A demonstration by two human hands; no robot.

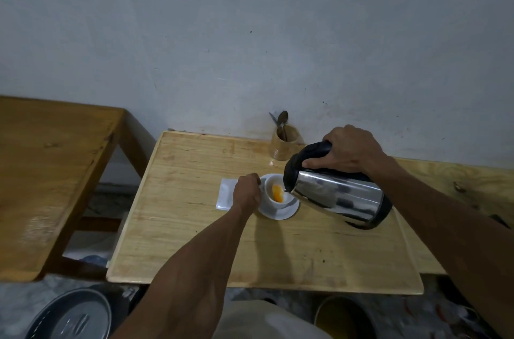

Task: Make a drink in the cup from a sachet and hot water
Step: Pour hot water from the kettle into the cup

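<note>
The white cup (274, 192) stands on a white saucer (281, 212) near the middle of the wooden surface (194, 227), with orange contents inside. Your left hand (246, 192) is closed at the cup's left side. Your right hand (347, 153) grips the black handle of the steel kettle (339, 194), which is tilted with its spout over the cup. A white sachet (225, 197) lies flat, just left of the saucer. Far behind, a wooden holder (286, 145) carries a spoon (282, 120).
</note>
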